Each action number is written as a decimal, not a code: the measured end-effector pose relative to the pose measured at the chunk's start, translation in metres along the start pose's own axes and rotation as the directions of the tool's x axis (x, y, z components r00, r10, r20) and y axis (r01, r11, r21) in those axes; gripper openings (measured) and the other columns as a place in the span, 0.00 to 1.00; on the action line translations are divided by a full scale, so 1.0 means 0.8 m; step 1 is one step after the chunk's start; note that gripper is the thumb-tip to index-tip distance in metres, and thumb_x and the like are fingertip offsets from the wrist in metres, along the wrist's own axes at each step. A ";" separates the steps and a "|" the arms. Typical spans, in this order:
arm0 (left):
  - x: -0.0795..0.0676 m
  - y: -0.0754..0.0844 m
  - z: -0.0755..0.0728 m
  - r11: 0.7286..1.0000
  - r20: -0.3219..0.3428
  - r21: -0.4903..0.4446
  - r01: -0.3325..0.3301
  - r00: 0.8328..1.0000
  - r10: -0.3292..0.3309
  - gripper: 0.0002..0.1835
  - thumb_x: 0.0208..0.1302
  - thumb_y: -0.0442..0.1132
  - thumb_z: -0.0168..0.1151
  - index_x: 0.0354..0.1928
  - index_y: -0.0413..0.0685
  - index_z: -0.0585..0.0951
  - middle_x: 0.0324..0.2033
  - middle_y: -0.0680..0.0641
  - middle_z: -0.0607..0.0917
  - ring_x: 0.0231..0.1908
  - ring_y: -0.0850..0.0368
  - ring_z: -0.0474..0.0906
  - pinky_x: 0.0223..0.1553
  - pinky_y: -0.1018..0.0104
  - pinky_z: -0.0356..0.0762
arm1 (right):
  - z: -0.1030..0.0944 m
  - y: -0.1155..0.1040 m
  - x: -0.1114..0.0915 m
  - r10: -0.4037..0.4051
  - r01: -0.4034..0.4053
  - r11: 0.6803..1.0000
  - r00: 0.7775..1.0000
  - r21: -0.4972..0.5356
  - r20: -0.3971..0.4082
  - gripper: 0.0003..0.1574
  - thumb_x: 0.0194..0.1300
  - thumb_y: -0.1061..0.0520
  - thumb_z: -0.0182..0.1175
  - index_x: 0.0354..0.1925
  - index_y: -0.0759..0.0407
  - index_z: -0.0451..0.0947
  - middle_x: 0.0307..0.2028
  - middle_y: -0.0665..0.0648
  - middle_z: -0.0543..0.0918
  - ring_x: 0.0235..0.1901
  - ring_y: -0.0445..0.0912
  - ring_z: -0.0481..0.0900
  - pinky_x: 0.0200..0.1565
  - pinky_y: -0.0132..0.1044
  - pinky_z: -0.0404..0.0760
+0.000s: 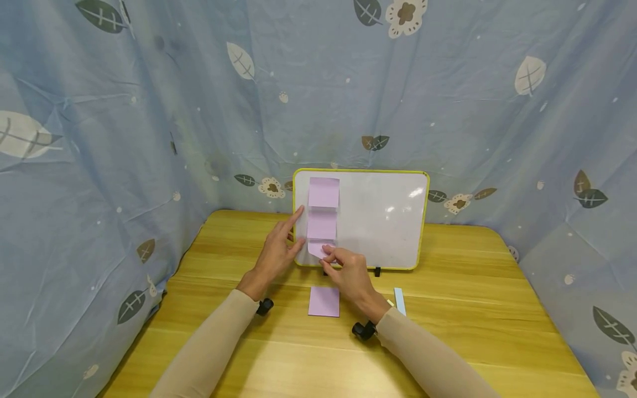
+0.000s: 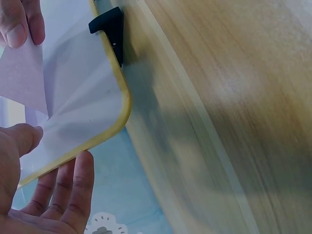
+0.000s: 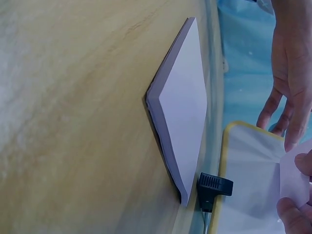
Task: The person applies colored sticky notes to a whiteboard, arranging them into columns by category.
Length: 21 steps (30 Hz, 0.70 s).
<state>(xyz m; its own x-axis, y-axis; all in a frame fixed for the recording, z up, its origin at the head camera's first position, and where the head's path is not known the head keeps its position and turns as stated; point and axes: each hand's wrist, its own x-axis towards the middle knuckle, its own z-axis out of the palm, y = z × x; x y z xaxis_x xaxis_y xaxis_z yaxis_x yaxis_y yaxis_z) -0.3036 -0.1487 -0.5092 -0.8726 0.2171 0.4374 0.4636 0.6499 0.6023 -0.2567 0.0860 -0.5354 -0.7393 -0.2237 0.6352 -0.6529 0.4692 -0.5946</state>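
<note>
A whiteboard with a yellow frame stands upright on the table. My left hand holds its left edge, thumb at the front and other fingers around the side, as the left wrist view shows. Between thumb and fingertips my right hand pinches the lower edge of a purple sticky note at the board's lower left. That note's free part tilts out from the surface in the left wrist view. Above it, a top sticky note and a middle sticky note form a column.
A pad of purple sticky notes lies on the wooden table in front of the board. Right of my right wrist is a light blue strip. Black feet support the board. A patterned blue curtain hangs behind.
</note>
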 end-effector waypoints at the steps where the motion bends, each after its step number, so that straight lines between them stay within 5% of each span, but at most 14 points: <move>1: 0.000 0.000 0.000 1.000 0.001 0.002 0.002 1.000 -0.002 0.50 0.81 0.34 0.76 0.95 0.68 0.62 0.53 0.36 0.85 0.48 0.42 0.88 0.48 0.53 0.92 | 0.000 0.000 0.000 0.003 -0.003 1.000 1.000 -0.004 0.003 0.08 0.70 0.69 0.81 0.35 0.64 0.90 0.54 0.68 0.97 0.57 0.61 0.98 0.56 0.48 0.95; 21: 0.002 0.002 0.007 0.996 -0.015 0.081 0.027 1.000 -0.026 0.55 0.80 0.41 0.79 0.96 0.75 0.56 0.53 0.38 0.85 0.45 0.46 0.83 0.47 0.53 0.87 | 0.004 0.003 0.000 0.044 -0.043 0.999 0.998 -0.029 0.035 0.10 0.72 0.68 0.81 0.34 0.62 0.90 0.55 0.66 0.97 0.59 0.60 0.98 0.57 0.48 0.95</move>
<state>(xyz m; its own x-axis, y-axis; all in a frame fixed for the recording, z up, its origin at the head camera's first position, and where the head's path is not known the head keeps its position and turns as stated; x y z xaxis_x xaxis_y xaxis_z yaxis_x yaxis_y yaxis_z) -0.3052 -0.1435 -0.5115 -0.8820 0.1896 0.4313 0.4258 0.7125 0.5576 -0.2586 0.0842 -0.5388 -0.7726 -0.2325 0.5908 -0.6154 0.5031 -0.6067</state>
